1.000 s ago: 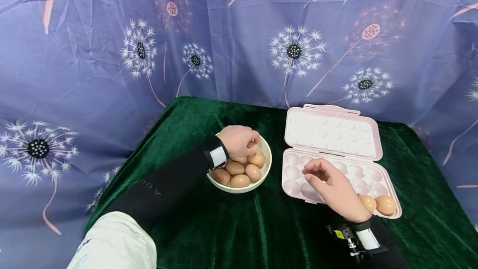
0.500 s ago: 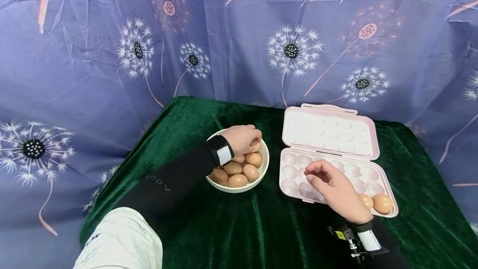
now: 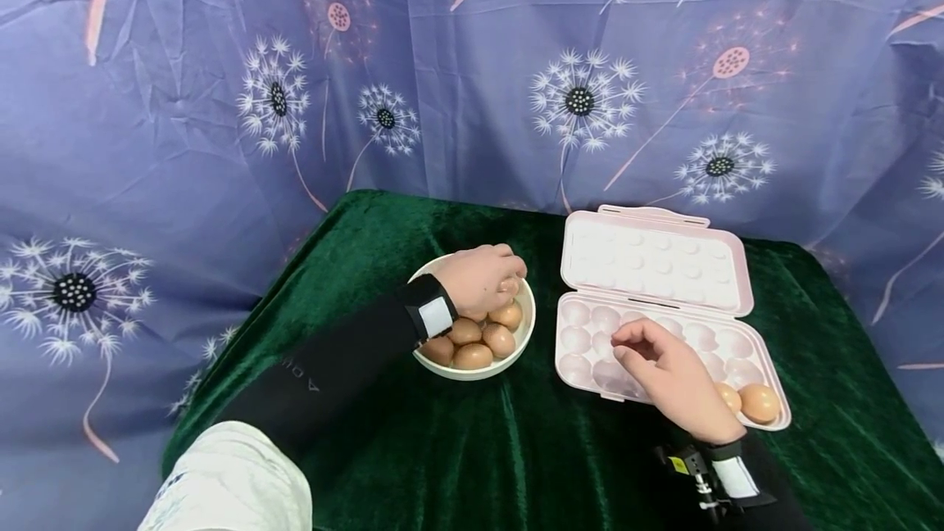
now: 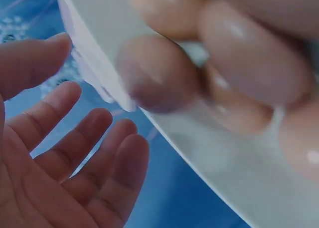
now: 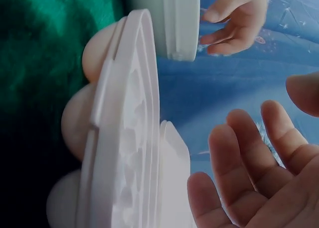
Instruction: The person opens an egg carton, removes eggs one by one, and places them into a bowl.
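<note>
My left hand (image 3: 483, 279) is over the far right part of a round white bowl (image 3: 457, 376) that holds several brown eggs (image 3: 473, 356). In the left wrist view its fingers (image 4: 84, 138) are spread beside the bowl wall, with a gap between them and the nearest egg (image 4: 157, 76). Nothing lies in its palm. My right hand (image 3: 674, 379) hovers over the front of a pale pink egg tray (image 3: 577, 369), fingers loosely bent and holding nothing. Two brown eggs (image 3: 760, 404) sit in the tray's front right cups, one partly hidden by that hand.
The tray's hinged lid (image 3: 656, 260) stands raised behind its cups. A dark green velvet cloth (image 3: 413, 465) covers the table, and a blue-purple dandelion-print curtain (image 3: 487, 129) hangs behind and to the left.
My left hand has shifted slightly right over the bowl, its fingers toward the rim. My right hand has drifted a little to the right above the tray. The eggs in the tray look unchanged.
</note>
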{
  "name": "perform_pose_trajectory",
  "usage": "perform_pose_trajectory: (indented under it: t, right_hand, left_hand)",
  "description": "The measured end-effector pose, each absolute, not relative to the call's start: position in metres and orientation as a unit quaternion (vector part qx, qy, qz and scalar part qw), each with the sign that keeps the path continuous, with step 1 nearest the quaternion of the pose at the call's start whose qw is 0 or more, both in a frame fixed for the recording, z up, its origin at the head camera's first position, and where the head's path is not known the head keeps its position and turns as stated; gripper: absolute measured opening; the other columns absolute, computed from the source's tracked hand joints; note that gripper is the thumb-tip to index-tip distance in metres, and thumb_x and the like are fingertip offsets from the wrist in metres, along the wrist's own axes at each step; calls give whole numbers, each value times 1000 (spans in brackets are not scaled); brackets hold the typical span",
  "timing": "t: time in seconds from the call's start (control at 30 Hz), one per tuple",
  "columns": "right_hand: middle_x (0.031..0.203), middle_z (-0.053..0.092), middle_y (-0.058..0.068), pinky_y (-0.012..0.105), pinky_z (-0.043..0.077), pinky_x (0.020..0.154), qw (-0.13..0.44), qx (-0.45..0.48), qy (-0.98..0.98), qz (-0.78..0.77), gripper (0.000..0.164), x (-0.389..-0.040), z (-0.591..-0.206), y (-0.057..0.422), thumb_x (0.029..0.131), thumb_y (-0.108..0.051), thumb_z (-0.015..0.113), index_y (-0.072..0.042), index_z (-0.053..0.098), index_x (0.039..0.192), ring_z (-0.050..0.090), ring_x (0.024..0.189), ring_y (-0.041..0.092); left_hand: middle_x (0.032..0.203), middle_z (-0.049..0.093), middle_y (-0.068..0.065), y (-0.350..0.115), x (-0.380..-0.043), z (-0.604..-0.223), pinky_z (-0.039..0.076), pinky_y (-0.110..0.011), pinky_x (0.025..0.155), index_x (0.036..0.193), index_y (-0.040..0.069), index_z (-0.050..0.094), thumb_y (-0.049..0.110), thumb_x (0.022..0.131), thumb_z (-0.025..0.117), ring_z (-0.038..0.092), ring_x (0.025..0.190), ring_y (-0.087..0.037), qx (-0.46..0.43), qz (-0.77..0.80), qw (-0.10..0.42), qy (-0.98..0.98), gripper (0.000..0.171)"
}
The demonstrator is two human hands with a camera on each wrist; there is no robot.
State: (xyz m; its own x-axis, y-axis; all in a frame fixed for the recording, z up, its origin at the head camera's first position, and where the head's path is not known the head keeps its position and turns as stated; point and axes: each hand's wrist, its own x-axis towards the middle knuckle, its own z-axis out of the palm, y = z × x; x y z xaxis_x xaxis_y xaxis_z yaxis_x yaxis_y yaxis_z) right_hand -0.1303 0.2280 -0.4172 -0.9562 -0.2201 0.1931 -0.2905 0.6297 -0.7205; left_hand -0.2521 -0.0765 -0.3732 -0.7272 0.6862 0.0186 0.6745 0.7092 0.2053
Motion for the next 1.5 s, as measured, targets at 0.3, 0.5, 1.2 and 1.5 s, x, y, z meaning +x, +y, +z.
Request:
perform_pose_trajectory:
  t: [0.3, 0.5, 1.2, 1.5]
  right_hand:
    - [104, 66, 1, 23, 46, 66, 81, 107, -936, 324, 17, -122, -415, 262, 100, -24, 65, -15, 65, 115, 58, 84, 10]
    - [118, 63, 18, 42, 51, 70, 56, 75, -967, 236, 35, -114, -416, 290, 96, -28, 69, -7, 63, 123, 63, 93, 28]
    - [89, 64, 1, 46, 46, 67, 6, 47, -994, 100, 13, -107, -432, 315, 90, -14, 60, -15, 70, 99, 54, 81, 26]
    - [85, 67, -4, 43, 49, 65, 20, 43, -991, 124, 25, -107, -430, 316, 92, -20, 62, -8, 71, 112, 60, 78, 19]
  left_hand:
    - [123, 61, 2, -57, -216, -367, 52, -27, 75, 131, 22, 65, 30, 97, 67, 61, 89, -8, 431, 110, 4, 896, 35]
    - [124, 61, 4, -40, -193, -367, 48, -26, 86, 129, 22, 66, 33, 96, 68, 60, 103, -11, 490, 86, -34, 867, 34]
    - [114, 60, 9, -24, -170, -382, 47, -21, 70, 124, 25, 68, 32, 96, 66, 57, 93, -8, 506, 104, -34, 855, 29]
    - [116, 62, 7, -32, -171, -379, 47, -20, 76, 125, 23, 68, 31, 96, 66, 57, 94, -8, 505, 117, -32, 855, 30]
